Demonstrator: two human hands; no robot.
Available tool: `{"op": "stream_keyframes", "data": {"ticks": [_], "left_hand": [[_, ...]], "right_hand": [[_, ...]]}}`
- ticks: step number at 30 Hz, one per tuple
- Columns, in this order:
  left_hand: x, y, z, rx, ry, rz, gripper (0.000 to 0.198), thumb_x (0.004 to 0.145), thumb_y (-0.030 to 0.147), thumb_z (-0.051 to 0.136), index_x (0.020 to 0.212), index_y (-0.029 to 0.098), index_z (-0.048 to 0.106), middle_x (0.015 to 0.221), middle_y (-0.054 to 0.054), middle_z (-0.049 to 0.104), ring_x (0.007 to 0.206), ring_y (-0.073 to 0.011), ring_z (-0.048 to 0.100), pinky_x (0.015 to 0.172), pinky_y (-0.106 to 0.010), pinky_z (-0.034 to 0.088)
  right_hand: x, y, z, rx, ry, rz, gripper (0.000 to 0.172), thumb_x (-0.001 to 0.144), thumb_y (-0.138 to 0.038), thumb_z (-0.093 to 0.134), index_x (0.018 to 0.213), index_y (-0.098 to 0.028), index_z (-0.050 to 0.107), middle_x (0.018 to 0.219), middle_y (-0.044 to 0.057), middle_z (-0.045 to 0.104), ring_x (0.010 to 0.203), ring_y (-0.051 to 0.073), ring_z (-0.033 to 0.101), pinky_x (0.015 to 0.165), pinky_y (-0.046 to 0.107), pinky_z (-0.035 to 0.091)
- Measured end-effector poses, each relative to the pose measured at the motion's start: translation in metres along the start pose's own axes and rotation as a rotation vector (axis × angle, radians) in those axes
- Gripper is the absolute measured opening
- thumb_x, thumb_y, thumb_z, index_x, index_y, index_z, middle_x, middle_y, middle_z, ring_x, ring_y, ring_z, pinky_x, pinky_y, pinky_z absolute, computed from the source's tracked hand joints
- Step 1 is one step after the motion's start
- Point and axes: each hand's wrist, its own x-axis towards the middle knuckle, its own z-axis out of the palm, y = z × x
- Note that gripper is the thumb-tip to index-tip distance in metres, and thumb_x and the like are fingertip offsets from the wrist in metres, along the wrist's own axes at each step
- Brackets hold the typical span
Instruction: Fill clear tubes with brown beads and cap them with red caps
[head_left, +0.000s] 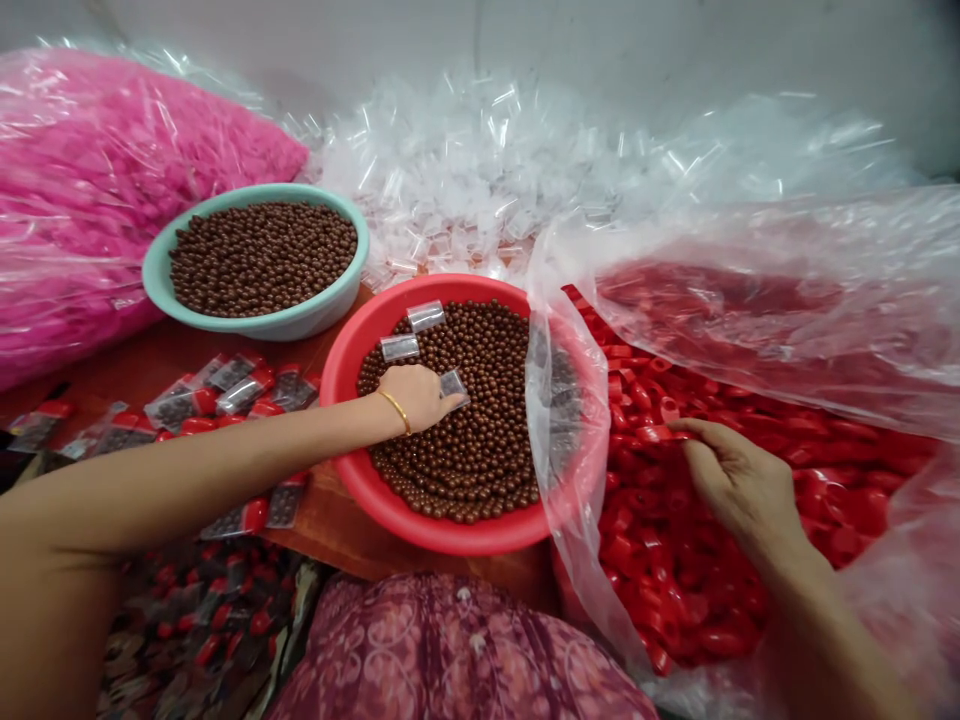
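My left hand (415, 398) is over the red basin (442, 537), closed around a small clear plastic container (454, 388). Brown round balls (480, 460) fill the basin, and two more clear containers (400, 347) lie on them beyond my hand. On the right, my right hand (739, 480) reaches into a plastic bag (570, 400) of red plastic caps (660, 550). Its thumb and forefinger pinch a red cap (656, 433). The palm side of my left hand is hidden.
A light-blue basin (356, 250) of brown balls stands at the back left, beside a bag of pink pieces (135, 180). Clear containers (480, 160) are heaped along the wall. Filled, red-capped containers (240, 385) lie left; more are piled below the table edge.
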Motion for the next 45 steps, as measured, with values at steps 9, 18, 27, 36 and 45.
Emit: {"op": "stream_keyframes", "data": {"ticks": [9, 18, 27, 36, 45], "left_hand": [[0.042, 0.01, 0.005, -0.678, -0.001, -0.244, 0.036, 0.081, 0.047, 0.051, 0.084, 0.015, 0.067, 0.073, -0.006, 0.069, 0.059, -0.0143, 0.063, 0.052, -0.02, 0.043], [0.006, -0.007, -0.008, -0.71, -0.346, -0.319, 0.038, 0.082, 0.033, 0.055, 0.05, 0.014, 0.054, 0.039, 0.0, 0.052, 0.033, -0.0085, 0.044, 0.042, -0.02, 0.039], [0.062, 0.022, 0.012, -1.044, -0.129, -0.296, 0.013, 0.085, 0.023, 0.055, 0.086, 0.01, 0.056, 0.054, 0.001, 0.059, 0.043, -0.0079, 0.053, 0.05, -0.019, 0.045], [0.034, 0.015, -0.001, -1.523, -0.029, 0.017, 0.023, 0.074, 0.011, 0.067, 0.094, 0.013, 0.055, 0.085, 0.0, 0.065, 0.068, -0.0039, 0.059, 0.065, -0.015, 0.047], [-0.001, 0.011, 0.003, -1.937, -0.265, 0.273, 0.042, 0.061, 0.019, 0.081, 0.094, 0.017, 0.056, 0.095, -0.002, 0.065, 0.083, -0.0124, 0.066, 0.082, -0.028, 0.05]], "right_hand": [[-0.004, -0.003, -0.003, 0.107, 0.031, 0.0, 0.031, 0.065, -0.035, 0.041, 0.075, -0.023, 0.068, 0.077, 0.008, 0.073, 0.066, 0.024, 0.065, 0.067, 0.037, 0.051], [-0.006, -0.001, -0.005, 0.175, 0.002, 0.007, 0.028, 0.065, -0.035, 0.042, 0.075, -0.023, 0.065, 0.075, 0.007, 0.072, 0.066, 0.025, 0.066, 0.069, 0.038, 0.052], [-0.008, -0.006, -0.005, 0.199, 0.025, 0.133, 0.029, 0.06, -0.043, 0.046, 0.073, -0.024, 0.064, 0.062, 0.005, 0.068, 0.059, 0.027, 0.065, 0.063, 0.041, 0.052], [-0.012, -0.026, -0.025, 0.591, -0.066, 0.238, 0.013, 0.062, -0.033, 0.053, 0.069, -0.024, 0.06, 0.067, 0.002, 0.067, 0.056, 0.02, 0.061, 0.063, 0.036, 0.051], [0.005, -0.076, -0.024, 0.956, -0.278, 0.192, 0.02, 0.056, -0.029, 0.056, 0.07, -0.019, 0.066, 0.06, 0.0, 0.06, 0.047, 0.013, 0.052, 0.048, 0.027, 0.045]]}}
